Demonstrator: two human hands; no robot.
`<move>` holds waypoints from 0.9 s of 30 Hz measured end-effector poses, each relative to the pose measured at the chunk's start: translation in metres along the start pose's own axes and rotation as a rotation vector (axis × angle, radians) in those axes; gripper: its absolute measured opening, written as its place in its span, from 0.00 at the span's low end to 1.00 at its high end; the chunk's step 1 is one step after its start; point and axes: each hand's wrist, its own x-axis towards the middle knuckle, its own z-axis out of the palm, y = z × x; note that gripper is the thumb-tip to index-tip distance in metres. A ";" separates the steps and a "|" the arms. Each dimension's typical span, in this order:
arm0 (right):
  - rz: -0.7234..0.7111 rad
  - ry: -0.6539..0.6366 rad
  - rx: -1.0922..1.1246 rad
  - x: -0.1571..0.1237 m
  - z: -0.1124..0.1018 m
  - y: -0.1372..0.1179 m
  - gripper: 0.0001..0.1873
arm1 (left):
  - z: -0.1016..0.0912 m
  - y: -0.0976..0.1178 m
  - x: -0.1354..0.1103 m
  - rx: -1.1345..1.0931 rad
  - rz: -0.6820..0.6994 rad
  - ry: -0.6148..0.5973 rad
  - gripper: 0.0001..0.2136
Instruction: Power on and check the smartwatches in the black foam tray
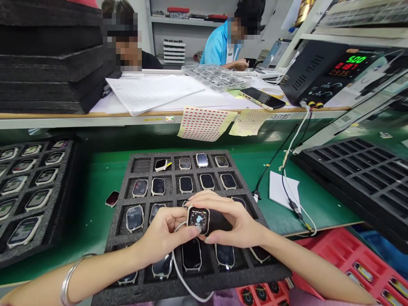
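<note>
Green matting (95,187) covers the bench. On it, straight in front of the person, lies a black foam tray (112,238) whose pockets hold strapless watch bodies. A second foam tray (65,182), also filled, sits to the left. An empty grid tray (350,170) sits to the right, and a power supply (318,72) with lit digits stands on the shelf behind. The hands meet over the middle tray: the left hand (165,238) and right hand (236,221) together pinch one smartwatch body (198,219) by its edges, its lit screen facing up. It looks light, stiff and smooth. Its glass face would probably scratch or smudge, so the rim seems the safer hold. A thin white cable (181,276) appears to run from its back and loop under the left hand, where it could snag. Neighbouring watches lie close below.
</note>
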 end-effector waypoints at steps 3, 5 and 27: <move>0.050 0.029 -0.217 -0.002 0.004 0.000 0.31 | -0.001 -0.004 0.002 0.017 -0.029 0.021 0.09; 0.125 0.051 -0.433 -0.003 0.005 -0.003 0.28 | -0.001 -0.006 0.004 0.043 -0.050 0.041 0.09; 0.450 -0.292 -1.067 -0.057 -0.061 -0.034 0.11 | 0.021 0.002 0.011 0.127 -0.199 0.068 0.17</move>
